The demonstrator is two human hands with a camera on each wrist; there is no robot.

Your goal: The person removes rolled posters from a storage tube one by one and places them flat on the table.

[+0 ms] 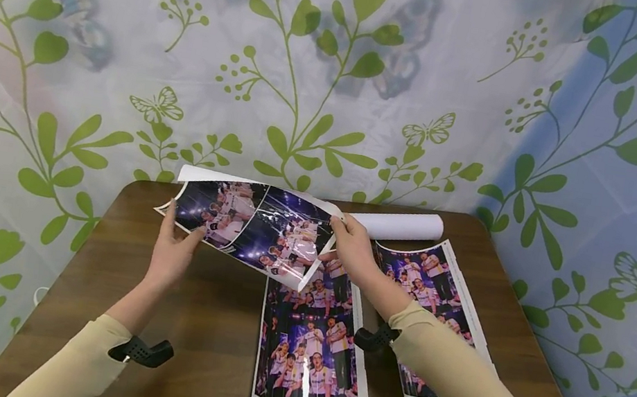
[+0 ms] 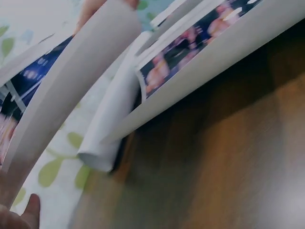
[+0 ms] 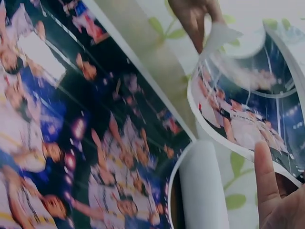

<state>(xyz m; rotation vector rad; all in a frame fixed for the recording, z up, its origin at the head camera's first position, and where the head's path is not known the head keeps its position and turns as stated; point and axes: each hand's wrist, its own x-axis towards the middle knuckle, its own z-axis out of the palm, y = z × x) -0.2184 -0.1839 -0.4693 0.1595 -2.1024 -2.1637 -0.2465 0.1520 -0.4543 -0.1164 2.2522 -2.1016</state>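
Note:
A glossy photo print point(image 1: 253, 226) with two group pictures is held up at a tilt over the back of the table, its sheet bowed. My left hand point(image 1: 173, 255) pinches its left end, thumb along the lower edge. At the other end, the right hand point(image 1: 350, 249) grips the side edge, where a white strip of paper curls up. Beneath it lies a second photo print point(image 1: 311, 355), its upper part covered by the held one. In the left wrist view the held sheet shows its white back point(image 2: 71, 81), with the left hand point(image 2: 21, 214) at the lower corner.
A white paper roll point(image 1: 405, 227) lies along the back table edge, partly behind the held print. Another print point(image 1: 437, 282) rests at the right, partly under the right forearm. The brown wooden table point(image 1: 157, 368) backs onto a leaf-patterned curtain point(image 1: 189, 64).

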